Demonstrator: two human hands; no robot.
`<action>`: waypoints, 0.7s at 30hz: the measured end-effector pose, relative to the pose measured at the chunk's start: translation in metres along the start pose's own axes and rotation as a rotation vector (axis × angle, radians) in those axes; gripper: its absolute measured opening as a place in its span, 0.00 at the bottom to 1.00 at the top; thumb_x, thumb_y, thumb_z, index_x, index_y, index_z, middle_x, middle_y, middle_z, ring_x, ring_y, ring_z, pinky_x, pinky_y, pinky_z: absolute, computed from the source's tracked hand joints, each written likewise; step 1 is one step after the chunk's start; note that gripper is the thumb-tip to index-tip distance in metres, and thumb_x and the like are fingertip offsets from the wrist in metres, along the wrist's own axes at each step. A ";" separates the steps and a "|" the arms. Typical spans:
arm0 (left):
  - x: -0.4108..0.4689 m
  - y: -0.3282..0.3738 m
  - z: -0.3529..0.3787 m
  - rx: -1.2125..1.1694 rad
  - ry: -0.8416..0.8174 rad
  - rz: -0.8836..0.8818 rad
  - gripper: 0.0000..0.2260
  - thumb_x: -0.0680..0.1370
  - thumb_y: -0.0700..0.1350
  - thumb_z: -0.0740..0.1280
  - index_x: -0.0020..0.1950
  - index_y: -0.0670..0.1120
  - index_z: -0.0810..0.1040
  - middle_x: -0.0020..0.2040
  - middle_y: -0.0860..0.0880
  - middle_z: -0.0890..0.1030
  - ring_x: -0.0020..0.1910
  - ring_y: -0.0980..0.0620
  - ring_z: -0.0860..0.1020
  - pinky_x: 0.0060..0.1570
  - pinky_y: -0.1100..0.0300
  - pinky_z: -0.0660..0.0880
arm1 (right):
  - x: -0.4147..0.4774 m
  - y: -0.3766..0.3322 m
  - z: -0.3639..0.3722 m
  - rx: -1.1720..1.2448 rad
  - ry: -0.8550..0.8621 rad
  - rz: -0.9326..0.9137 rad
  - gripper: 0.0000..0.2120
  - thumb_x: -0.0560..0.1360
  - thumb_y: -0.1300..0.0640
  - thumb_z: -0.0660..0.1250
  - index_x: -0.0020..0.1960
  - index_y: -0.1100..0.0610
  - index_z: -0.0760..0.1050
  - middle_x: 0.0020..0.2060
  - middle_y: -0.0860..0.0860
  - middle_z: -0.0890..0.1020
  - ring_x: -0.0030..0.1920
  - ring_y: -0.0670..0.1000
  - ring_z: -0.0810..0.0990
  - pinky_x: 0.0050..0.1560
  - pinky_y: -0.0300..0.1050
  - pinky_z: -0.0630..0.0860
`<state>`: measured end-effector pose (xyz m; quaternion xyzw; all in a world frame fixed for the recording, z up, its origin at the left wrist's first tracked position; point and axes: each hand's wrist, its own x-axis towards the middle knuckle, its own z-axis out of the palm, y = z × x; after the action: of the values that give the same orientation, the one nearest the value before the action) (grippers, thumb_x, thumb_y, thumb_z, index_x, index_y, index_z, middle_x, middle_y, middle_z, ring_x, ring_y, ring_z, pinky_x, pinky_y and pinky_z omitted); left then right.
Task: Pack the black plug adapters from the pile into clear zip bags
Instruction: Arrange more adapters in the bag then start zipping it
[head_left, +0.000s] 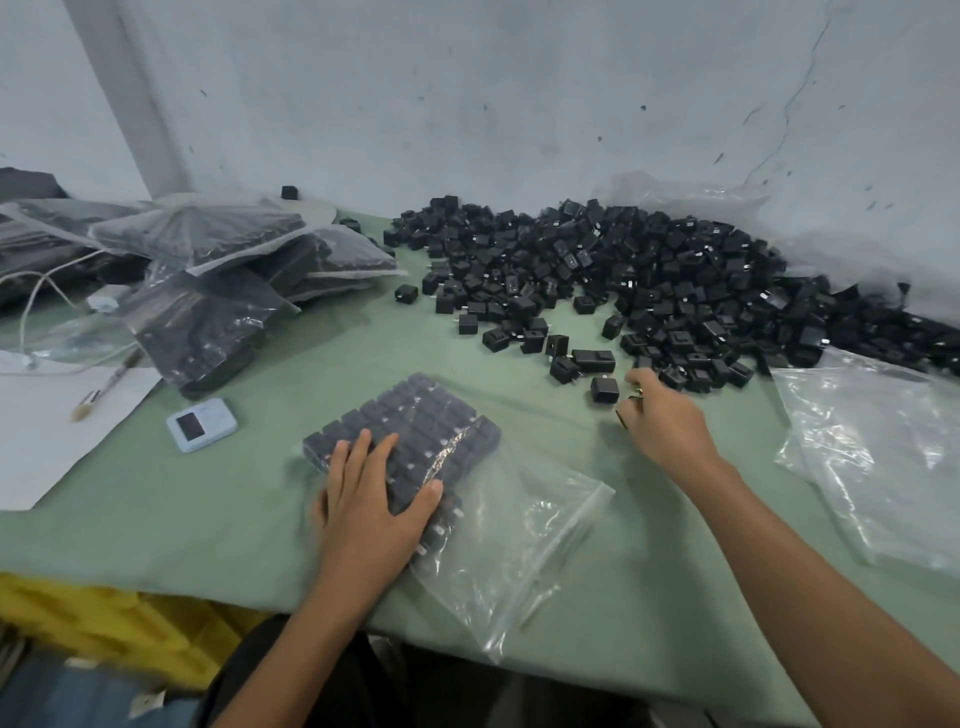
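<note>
Left hand (371, 493) flat, fingers straight, on the part-filled zip bag (519, 540); right hand (665, 421), grip unclear, just beside a loose plug adapter (604, 389).

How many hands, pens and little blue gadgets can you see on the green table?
Hands: 2, left hand and right hand
Pen: 1
Blue gadget: 1
Total: 4

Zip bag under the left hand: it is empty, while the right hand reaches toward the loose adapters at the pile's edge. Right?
Not empty: the head view shows the zip bag under the left hand holding rows of packed adapters. The right hand does reach toward the loose adapters at the edge of the pile.
</note>
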<state>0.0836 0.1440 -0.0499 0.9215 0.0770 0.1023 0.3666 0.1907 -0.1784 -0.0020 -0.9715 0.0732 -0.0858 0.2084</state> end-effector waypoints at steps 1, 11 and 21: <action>0.000 0.000 0.000 0.000 -0.003 0.002 0.33 0.75 0.66 0.64 0.78 0.60 0.60 0.81 0.60 0.50 0.78 0.63 0.39 0.76 0.49 0.44 | -0.009 0.002 -0.009 0.133 -0.001 0.043 0.12 0.80 0.55 0.59 0.61 0.52 0.74 0.49 0.55 0.81 0.48 0.59 0.79 0.50 0.52 0.75; 0.002 -0.001 0.001 0.003 -0.010 0.005 0.32 0.76 0.66 0.64 0.78 0.60 0.59 0.81 0.59 0.50 0.78 0.62 0.40 0.76 0.48 0.44 | -0.181 0.004 -0.033 1.019 -0.811 0.070 0.10 0.77 0.62 0.69 0.57 0.59 0.83 0.51 0.64 0.83 0.42 0.60 0.83 0.44 0.48 0.82; 0.003 -0.002 0.000 0.011 -0.036 0.005 0.33 0.75 0.67 0.63 0.78 0.59 0.59 0.81 0.58 0.49 0.79 0.60 0.40 0.76 0.46 0.45 | -0.153 -0.093 0.043 1.467 -0.477 0.279 0.16 0.81 0.68 0.60 0.57 0.54 0.83 0.58 0.52 0.84 0.58 0.51 0.83 0.55 0.41 0.81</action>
<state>0.0864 0.1458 -0.0506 0.9255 0.0684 0.0860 0.3626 0.0605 -0.0501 -0.0230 -0.5596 0.0726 0.1255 0.8160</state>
